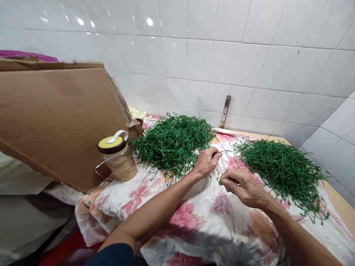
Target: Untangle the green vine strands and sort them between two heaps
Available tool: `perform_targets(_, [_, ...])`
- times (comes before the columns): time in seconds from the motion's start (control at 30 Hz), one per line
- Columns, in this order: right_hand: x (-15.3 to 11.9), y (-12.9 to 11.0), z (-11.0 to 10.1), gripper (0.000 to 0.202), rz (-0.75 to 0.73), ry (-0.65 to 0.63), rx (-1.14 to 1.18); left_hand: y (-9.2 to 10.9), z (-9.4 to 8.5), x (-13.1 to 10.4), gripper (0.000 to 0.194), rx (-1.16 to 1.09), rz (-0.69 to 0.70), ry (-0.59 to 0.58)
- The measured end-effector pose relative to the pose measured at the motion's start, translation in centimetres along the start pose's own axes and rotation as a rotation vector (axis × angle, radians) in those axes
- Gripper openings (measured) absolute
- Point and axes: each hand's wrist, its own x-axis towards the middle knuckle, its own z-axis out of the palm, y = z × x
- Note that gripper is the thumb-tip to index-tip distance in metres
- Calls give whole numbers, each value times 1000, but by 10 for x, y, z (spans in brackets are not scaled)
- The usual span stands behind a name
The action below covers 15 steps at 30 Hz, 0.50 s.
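Observation:
My left hand (208,161) is closed in a pinch on a thin dark green stem (226,150), whose free end sticks out to the right. My right hand (245,187) sits a little lower and nearer, fingertips pinched together over a bit of green stem tip. A thin strand curves down between the two hands; whether both hold the same piece I cannot tell. Behind my left hand lies a tangled heap of green stems (174,140) with small forked tips. Beyond my right hand spreads a second, flatter heap of green stems (280,166).
A floral cloth (155,192) covers the table. On the left stand a jar (122,164) with a yellow lid and a large cardboard box (55,118). Pale yellow pieces (137,113) lie behind the box. A metal strip (225,111) leans on the tiled wall (177,59).

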Motion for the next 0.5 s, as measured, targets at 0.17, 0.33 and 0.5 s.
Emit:
perform_targets(0.17, [1,31,-11,22,122,211,381,4,-4,1,29,-156,-33,-39])
perform_targets(0.33, [0,39,-20,18,134,323,502,7,-3,-1,33,-222,-72,-35])
perform_targets(0.5, [0,32,-19,20,133,346,486,9,-4,-3,36,-281,-110,-73])
